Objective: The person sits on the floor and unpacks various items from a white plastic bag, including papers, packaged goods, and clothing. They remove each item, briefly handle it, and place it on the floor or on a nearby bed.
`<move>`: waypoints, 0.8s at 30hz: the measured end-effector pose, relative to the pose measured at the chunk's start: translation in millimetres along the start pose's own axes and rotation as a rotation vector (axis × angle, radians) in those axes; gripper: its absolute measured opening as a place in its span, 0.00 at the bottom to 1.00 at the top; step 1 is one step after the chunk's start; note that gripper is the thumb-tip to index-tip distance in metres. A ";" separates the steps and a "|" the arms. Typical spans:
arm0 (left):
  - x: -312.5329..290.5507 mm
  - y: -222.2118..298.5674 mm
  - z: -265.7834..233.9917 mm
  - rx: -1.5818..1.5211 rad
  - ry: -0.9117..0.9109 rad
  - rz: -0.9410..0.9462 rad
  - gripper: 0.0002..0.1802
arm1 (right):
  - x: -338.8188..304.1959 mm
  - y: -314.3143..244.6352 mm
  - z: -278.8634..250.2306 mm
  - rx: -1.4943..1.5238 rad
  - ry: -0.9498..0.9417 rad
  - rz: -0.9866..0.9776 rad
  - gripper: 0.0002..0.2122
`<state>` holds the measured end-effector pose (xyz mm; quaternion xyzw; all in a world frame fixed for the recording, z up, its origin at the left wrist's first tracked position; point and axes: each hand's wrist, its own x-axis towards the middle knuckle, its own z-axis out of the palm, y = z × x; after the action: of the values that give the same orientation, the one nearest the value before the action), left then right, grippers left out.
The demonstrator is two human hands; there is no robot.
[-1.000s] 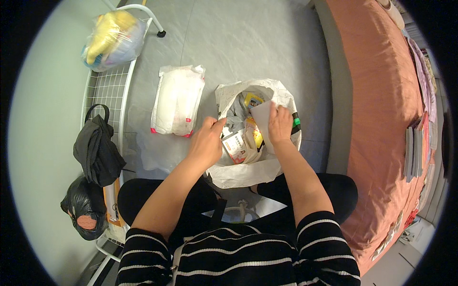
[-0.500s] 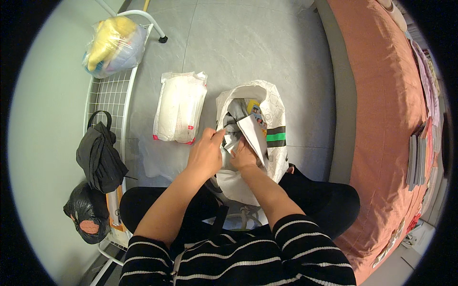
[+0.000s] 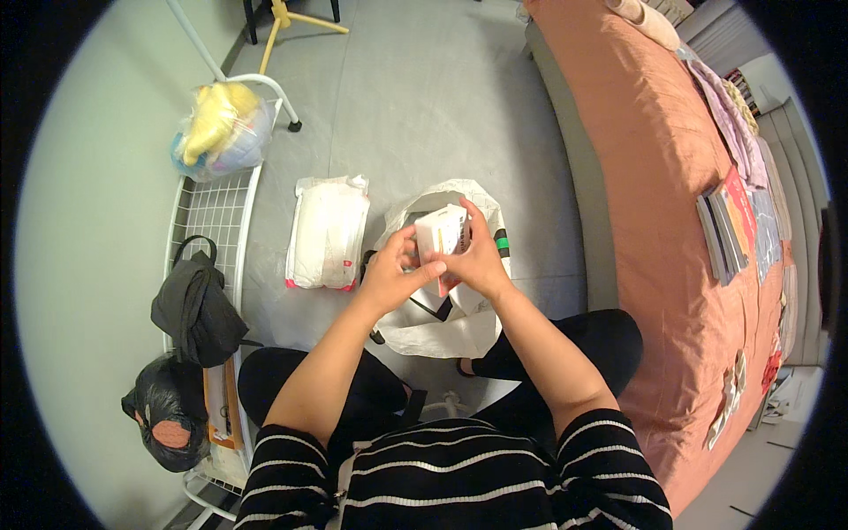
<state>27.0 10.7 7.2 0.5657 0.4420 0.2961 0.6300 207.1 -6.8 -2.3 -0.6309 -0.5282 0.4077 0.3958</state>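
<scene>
A small white box (image 3: 435,233) with dark print and a reddish lower end is held up over the mouth of a large white bag (image 3: 459,340). My left hand (image 3: 395,276) closes on its left side, with the thumb across its lower front. My right hand (image 3: 481,265) grips the right side, fingers reaching up along the edge. Under my hands the bag gapes upward between my legs, and a black-and-white item shows inside it. My hands and the box hide most of its other contents.
Left of the bag, a white plastic-wrapped pack (image 3: 327,234) lies on the floor. A white wire rack (image 3: 231,190) along the wall carries a bagged yellow plush toy (image 3: 212,124), a black bag (image 3: 196,305) and a black plastic bag (image 3: 168,415). A bed with an orange cover (image 3: 636,265) borders the right.
My right hand has come up out of the bag with the small white box, and my left hand has left the bag's rim to hold it too. The view has tilted farther forward.
</scene>
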 end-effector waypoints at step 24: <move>-31.4 6.5 -10.7 -0.697 -0.011 -0.089 0.22 | -65.8 -22.8 -16.2 0.634 0.061 0.172 0.31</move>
<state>4.7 -10.7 20.8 0.2986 0.3352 0.3985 0.7997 207.2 -70.1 31.0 -0.5306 -0.3079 0.5645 0.5522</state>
